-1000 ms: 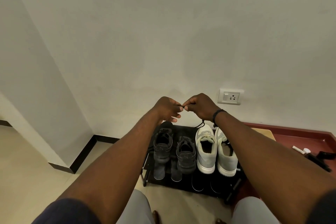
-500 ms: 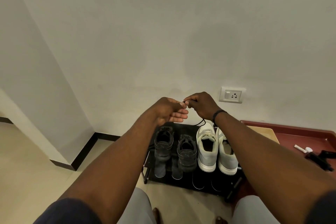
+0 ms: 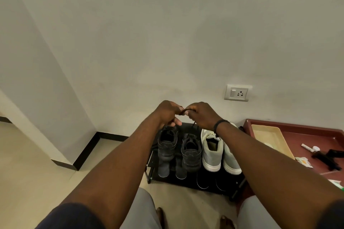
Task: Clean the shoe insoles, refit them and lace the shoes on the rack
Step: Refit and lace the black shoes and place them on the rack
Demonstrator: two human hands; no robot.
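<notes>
Head view: both hands are up over the rack [image 3: 186,180]. The left hand [image 3: 168,114] and right hand [image 3: 202,117] each pinch a dark lace [image 3: 185,111] between curled fingers. It hangs down toward the black shoes [image 3: 178,145], beside the pale shoes [image 3: 219,152]. I think the thin lace could slip out if a pinch loosens. Tan floor [image 3: 28,182], plain wall, a socket [image 3: 238,92], a red mat [image 3: 320,135].
</notes>
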